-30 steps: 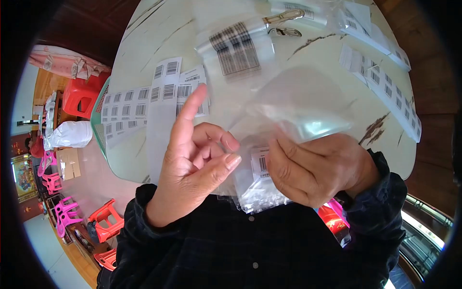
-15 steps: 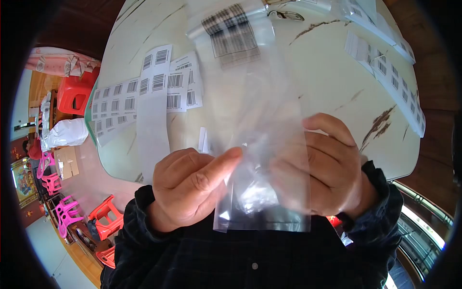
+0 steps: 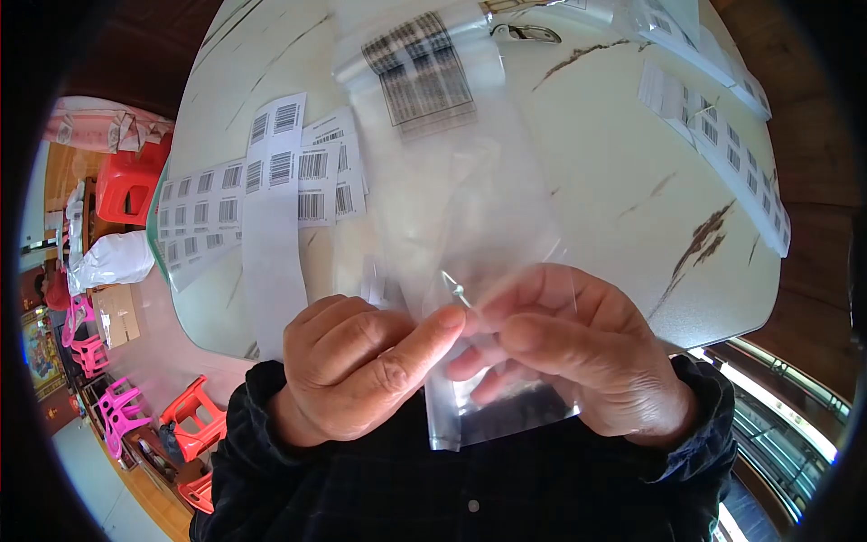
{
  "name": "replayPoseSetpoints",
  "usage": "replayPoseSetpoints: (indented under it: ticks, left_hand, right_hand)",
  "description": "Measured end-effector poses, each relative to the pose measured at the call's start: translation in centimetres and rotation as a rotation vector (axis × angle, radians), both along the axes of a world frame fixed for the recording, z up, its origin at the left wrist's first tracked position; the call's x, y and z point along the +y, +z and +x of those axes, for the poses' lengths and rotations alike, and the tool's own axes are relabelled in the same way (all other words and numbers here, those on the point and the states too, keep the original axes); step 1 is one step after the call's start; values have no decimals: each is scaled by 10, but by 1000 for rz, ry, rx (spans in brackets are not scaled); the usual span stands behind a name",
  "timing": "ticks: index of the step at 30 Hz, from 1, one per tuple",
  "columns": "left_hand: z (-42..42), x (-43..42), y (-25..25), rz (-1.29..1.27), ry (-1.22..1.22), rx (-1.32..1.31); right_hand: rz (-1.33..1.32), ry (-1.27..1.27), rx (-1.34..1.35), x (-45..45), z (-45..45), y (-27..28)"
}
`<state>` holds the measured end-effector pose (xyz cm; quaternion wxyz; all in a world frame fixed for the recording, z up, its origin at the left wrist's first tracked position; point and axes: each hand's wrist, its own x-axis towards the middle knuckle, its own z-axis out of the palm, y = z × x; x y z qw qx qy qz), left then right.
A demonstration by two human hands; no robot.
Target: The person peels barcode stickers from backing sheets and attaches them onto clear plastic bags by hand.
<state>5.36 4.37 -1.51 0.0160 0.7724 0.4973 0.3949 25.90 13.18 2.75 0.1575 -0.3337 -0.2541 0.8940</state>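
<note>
A long clear plastic bag [image 3: 474, 199] stretches from the far side of the table down to my chest, its lower end hanging over the near edge. My left hand [image 3: 370, 361] is closed, thumb pressed against the fingers, pinching the film near its left side. Thumb in front, my right hand [image 3: 587, 352] curls around the bag's right side, and some of its fingers show through the film. A shiny crease in the plastic shows beside my left thumb tip. Toward the bag's far end is a dark printed block [image 3: 420, 72].
Barcode label sheets [image 3: 275, 199] lie on the marbled table [image 3: 632, 235] at left, beside my left hand. More label strips [image 3: 718, 149] are stacked at right. Glasses [image 3: 528, 33] sit at the back. Red stools [image 3: 194, 420] and pink stools stand on the floor at left.
My right hand has turned, bringing its thumb in front and its fingers nearer my left thumb. The bag's lower end has swung and tilted. My left hand keeps its pinch.
</note>
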Motion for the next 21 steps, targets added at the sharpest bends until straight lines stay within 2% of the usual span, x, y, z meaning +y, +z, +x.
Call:
replayPoseSetpoints:
  ticks: [2,6,7,11,17,21]
  left_hand:
    - [1,-3,3,-28,-20,6]
    - [18,-15,18,-512,211,-981]
    - [17,-13,22,-513,210,-981]
    - [9,-7,35,-857,6,-1636]
    - [1,-12,22,-829,-116,-1537]
    - [2,-14,16,-654,-70,-1171]
  right_hand:
    - [79,42,9,0,-1,-4]
    - [74,15,47,-1,3,-7]
    - [73,14,47,-1,3,-7]
    - [36,3,44,-1,7,-5]
    - [8,-61,48,-5,11,-9]
    - [66,10,18,-6,14,-10]
